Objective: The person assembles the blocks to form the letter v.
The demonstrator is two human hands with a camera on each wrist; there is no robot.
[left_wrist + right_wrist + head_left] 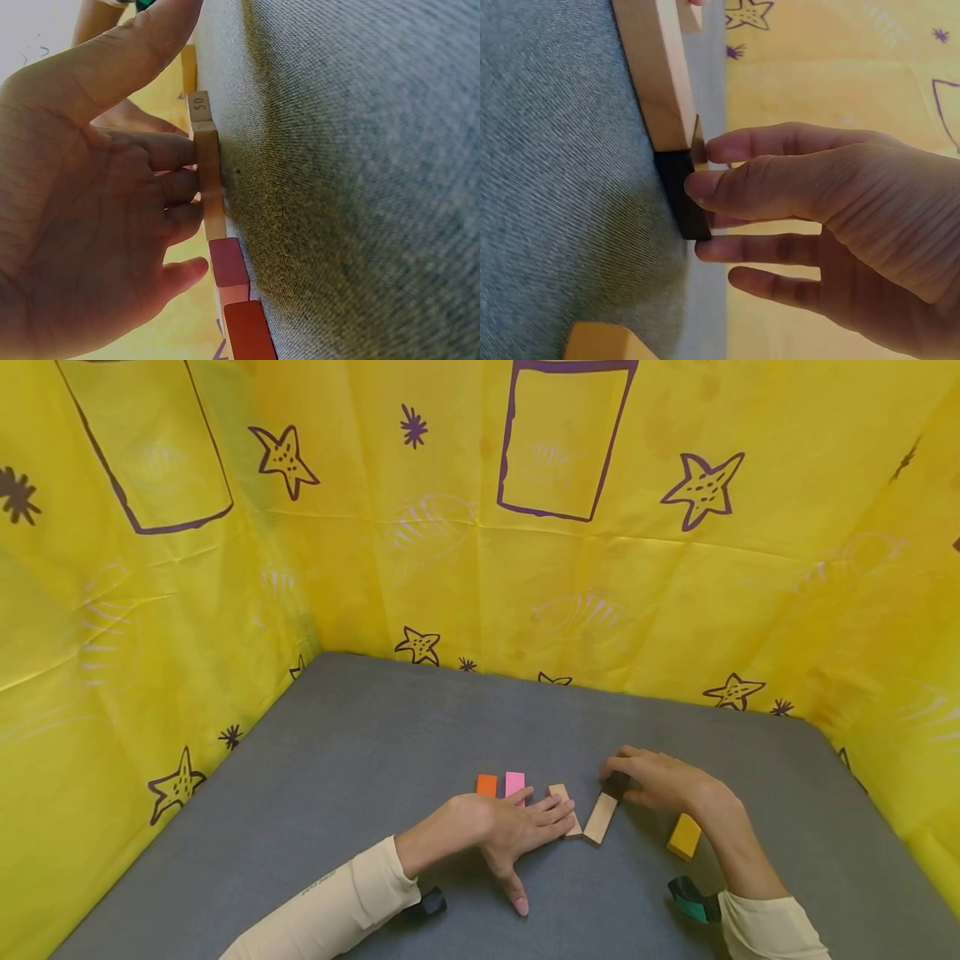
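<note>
- Left hand (517,831): fingers spread apart, clamped on nothing, fingertips touch a bare-wood rectangular block (557,791).
- Yellow rectangular block (684,837) sits near right wrist.
- Second bare-wood rectangular block (602,818) meets the first at near ends, V-shape.
- Right hand (663,779): thumb and fingers pinch a black rectangular block (681,196), touching second wood block's far end.
- Pink rectangular block (514,782), orange rectangular block (487,785): side by side, slight gap, on grey fabric surface (375,735).
- Yellow patterned cloth (480,568) hangs behind.

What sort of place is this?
Probably a makeshift booth for tabletop work: yellow cloth with starfish drawings hangs on three sides of a grey surface, where a few small blocks lie.
</note>
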